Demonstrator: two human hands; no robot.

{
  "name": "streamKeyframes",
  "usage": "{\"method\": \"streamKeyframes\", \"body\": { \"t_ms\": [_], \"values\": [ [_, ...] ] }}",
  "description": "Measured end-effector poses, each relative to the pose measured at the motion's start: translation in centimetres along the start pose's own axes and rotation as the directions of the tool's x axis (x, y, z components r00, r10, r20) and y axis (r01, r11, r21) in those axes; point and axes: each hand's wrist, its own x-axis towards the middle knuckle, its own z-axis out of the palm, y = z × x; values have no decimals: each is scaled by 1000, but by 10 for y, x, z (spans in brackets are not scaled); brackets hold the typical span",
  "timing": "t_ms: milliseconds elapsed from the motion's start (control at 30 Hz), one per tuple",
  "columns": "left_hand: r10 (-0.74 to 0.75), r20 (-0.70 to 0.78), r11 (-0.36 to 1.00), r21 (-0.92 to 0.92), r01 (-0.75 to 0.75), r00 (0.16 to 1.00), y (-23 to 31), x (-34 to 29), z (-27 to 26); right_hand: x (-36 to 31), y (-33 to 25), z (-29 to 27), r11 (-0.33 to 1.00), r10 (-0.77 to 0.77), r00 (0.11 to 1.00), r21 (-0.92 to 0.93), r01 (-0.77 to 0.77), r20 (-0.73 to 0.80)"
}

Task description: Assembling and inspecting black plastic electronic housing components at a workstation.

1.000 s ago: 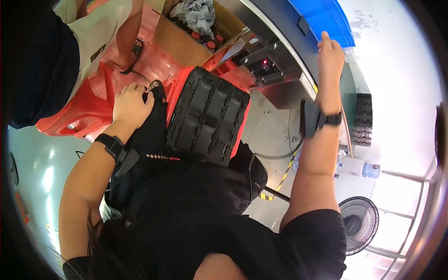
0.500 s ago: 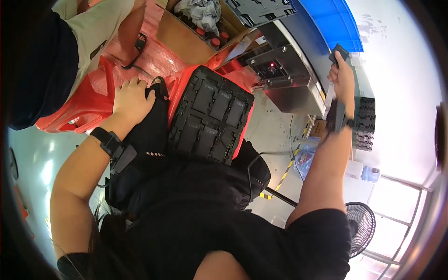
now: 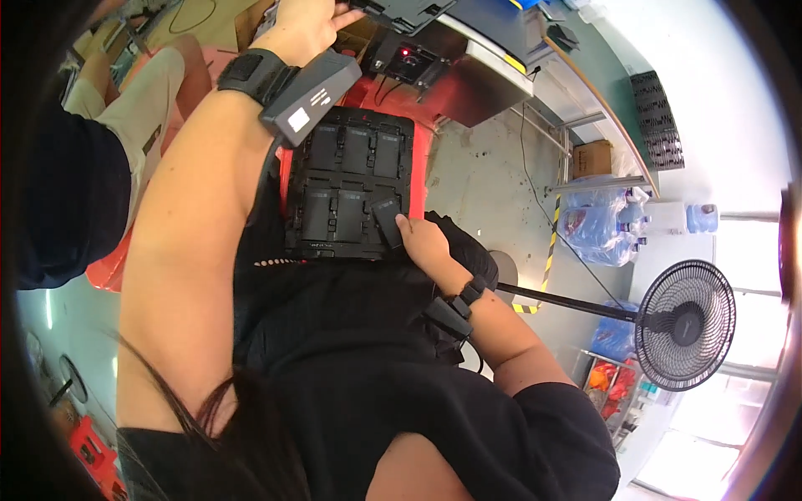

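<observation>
Tray [image 3: 342, 179], red stool [image 3: 419, 159] apparently beneath, grey floor [image 3: 472, 179]

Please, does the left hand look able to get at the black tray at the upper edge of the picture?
Probably yes: the left hand is at the edge of the black tray, and nothing visible lies between them. I cannot tell whether they touch.

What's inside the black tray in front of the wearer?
The black tray holds five flat black blocks in two rows; the right hand has another block tilted over the lower-right area. What lies beneath the blocks is covered.
</observation>
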Motion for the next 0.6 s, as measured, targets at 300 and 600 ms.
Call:
{"method": "streamKeyframes", "body": {
  "t_ms": [300,600],
  "values": [
    [-34,-35,994,101,38,999,15,-97,-2,-15,-1,21,845,35,941,513,151,-336],
    [-94,54,965,252,78,994,39,-219,-37,13,6,-16,986,-169,979,-18,168,-110]
  ]
}}
